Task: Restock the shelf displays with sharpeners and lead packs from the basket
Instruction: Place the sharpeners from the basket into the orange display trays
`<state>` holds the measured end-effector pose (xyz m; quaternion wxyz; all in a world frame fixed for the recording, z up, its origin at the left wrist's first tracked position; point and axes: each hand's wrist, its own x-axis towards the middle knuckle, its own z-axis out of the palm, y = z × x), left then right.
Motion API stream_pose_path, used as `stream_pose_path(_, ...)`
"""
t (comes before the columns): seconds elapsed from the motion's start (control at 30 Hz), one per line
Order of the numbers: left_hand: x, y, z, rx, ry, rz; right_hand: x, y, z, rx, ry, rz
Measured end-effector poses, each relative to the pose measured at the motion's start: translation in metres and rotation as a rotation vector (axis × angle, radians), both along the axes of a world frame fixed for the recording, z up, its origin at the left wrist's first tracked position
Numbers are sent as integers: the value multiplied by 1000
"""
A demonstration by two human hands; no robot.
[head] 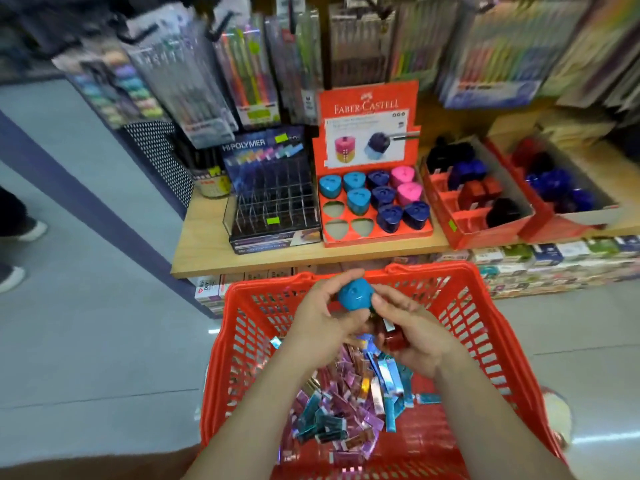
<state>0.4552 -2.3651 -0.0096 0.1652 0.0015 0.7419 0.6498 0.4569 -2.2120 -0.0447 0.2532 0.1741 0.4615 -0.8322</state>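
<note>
Left hand [322, 323] and right hand [412, 327] both pinch the teal sharpener [355, 294] just above the basket [485, 306]. The red display tray [377, 237] is straight ahead on the shelf [277, 261], with empty slots [334, 209] at its near-left corner, so I'd say the left hand's closer.

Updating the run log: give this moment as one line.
left hand: grips blue sharpener | right hand: holds red item | location: over basket | tray: has empty slots
</note>
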Motion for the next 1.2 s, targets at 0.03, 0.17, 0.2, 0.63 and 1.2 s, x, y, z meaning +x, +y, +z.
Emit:
stream_pose_path(0.03,-4,1,2,-19,29,-15,-3,1,2,-7,21,-12)
stream_pose_path(0.17,-26,2,9,-120,130,-23,-15,8,7,-45,91,-84)
stream_pose_path(0.2,-33,3,10,-150,149,-39,-19,9,8,-42,102,-90)
stream_pose_path(0.63,-163,2,16,-885,531,156,-67,33,7,1,92,-235)
stream_pose_path(1.2,-198,5,-10,-1395,673,-109,-79,32,2,87,151,-376)
